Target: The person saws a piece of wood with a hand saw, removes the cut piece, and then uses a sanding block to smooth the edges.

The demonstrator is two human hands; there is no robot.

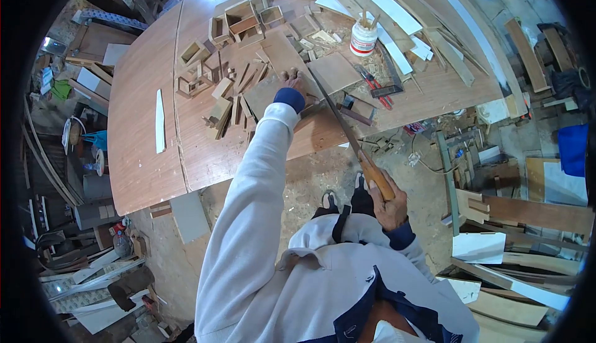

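Note:
My right hand (pixel 390 205) is wrapped around the wooden handle of a handsaw (pixel 343 122). The long blade slants up and left across the front edge of the table, passing just right of my left hand. My left hand (pixel 292 82) presses down on a flat wooden board (pixel 276 50), its fingers resting on the surface. Where exactly the teeth meet the wood cannot be made out. A second thin panel (pixel 338 73) lies right of the blade. Left of my left hand is a pile of small wood offcuts (pixel 223 107).
Small wooden boxes (pixel 239 20) stand farther back on the table (pixel 139 163). To the right are a white glue tub (pixel 363 39) holding sticks, red-handled pliers (pixel 375 85), a black square (pixel 388 91) and long strips (pixel 397 8). Scrap boards (pixel 515 259) cover the floor at right.

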